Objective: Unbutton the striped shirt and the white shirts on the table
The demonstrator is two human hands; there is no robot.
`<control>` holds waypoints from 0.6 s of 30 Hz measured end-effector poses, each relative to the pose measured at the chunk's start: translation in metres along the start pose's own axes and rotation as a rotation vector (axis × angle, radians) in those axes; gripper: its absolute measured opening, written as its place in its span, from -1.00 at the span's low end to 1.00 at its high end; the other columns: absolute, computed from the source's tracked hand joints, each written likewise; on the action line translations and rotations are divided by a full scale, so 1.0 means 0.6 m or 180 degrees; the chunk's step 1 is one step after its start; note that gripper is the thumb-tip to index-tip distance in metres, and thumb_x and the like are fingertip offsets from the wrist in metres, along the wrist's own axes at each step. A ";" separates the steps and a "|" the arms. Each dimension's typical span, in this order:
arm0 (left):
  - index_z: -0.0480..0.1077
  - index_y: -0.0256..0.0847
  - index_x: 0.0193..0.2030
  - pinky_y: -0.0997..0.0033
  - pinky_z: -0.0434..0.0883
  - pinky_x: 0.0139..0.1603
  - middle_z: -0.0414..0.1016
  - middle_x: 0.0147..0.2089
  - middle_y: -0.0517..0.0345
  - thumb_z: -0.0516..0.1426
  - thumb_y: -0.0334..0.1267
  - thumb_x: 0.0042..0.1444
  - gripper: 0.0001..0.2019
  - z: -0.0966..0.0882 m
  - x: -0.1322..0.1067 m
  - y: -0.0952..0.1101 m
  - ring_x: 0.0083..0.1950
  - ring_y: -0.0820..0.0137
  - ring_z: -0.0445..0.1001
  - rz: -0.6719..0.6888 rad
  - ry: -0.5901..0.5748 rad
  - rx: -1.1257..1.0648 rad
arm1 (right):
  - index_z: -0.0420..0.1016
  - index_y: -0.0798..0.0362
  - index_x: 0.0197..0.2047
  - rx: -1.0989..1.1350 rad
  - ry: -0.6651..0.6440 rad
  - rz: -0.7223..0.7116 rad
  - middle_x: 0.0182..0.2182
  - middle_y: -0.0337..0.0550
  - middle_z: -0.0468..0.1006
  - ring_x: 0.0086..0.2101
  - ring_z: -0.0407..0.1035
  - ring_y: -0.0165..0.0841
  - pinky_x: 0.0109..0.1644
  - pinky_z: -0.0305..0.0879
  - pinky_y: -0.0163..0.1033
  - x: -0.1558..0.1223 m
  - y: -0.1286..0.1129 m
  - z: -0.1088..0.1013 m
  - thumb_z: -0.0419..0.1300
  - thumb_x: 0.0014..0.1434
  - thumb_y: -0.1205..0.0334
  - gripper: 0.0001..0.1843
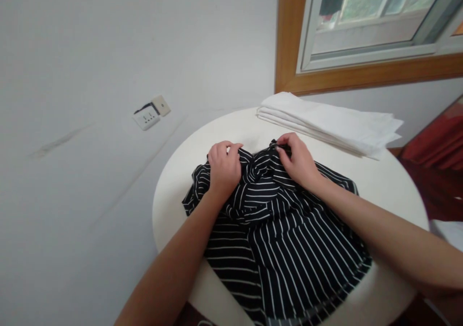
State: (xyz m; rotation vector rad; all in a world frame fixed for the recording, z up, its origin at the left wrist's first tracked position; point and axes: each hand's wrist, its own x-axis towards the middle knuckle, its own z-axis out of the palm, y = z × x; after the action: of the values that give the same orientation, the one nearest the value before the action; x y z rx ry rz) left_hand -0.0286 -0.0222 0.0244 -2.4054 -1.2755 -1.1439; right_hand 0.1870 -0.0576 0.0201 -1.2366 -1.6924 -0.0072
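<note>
A black garment with thin white stripes (292, 253) lies rumpled over a round white table (173, 186), its lower part spread toward me and over the near edge. At its far left part, my left hand (224, 167) has its fingers curled on the bunched cloth. My right hand (294, 157) pinches the fabric at the far edge, thumb against fingers. Between the two hands the cloth is twisted and gathered in folds. The garment's exact kind is hard to make out.
White folded sheets (325, 118) lie stacked at the table's far right. Behind stands a white wall with a socket plate (146, 117). A wood-framed window (361, 70) is at the upper right, and red cloth (437, 138) hangs at the far right.
</note>
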 end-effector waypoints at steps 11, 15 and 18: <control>0.30 -0.20 -0.05 0.23 0.34 0.09 0.45 -0.07 0.02 -0.07 -0.30 0.27 -0.80 0.044 -0.013 -0.016 -0.01 0.33 0.41 0.0011 -0.1050 -0.1629 | 0.29 -0.05 0.22 -0.0530 -0.0812 -0.0696 0.00 -0.03 0.47 0.11 0.21 -0.07 0.27 -0.10 0.21 -0.035 -0.022 0.034 0.10 0.23 0.16 -0.52; 0.35 -0.20 -0.05 0.20 0.34 0.12 0.48 -0.05 0.03 -0.03 -0.27 0.26 -0.79 0.056 -0.019 -0.024 0.00 0.33 0.43 0.0005 -0.1474 -0.1896 | 0.51 0.01 -0.01 -0.0469 -0.0984 -0.0254 -0.20 -0.02 0.52 -0.11 0.33 -0.14 0.05 0.20 0.07 -0.038 0.022 0.058 0.11 0.24 0.17 -0.71; 0.39 -0.20 -0.04 0.16 0.33 0.14 0.49 -0.03 0.02 0.00 -0.23 0.24 -0.77 0.059 -0.021 -0.028 0.03 0.31 0.43 0.0083 -0.1542 -0.1883 | 0.56 0.02 -0.18 -0.0075 -0.1000 -0.0137 -0.27 -0.06 0.54 -0.18 0.36 -0.21 -0.01 0.25 -0.02 -0.033 0.041 0.059 0.10 0.25 0.22 -0.80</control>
State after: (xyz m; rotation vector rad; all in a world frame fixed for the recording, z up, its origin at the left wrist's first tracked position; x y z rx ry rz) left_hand -0.0267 -0.0023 -0.0115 -3.2819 -1.1220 -1.0825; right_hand 0.1799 -0.0420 -0.0241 -1.2680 -1.9937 0.1486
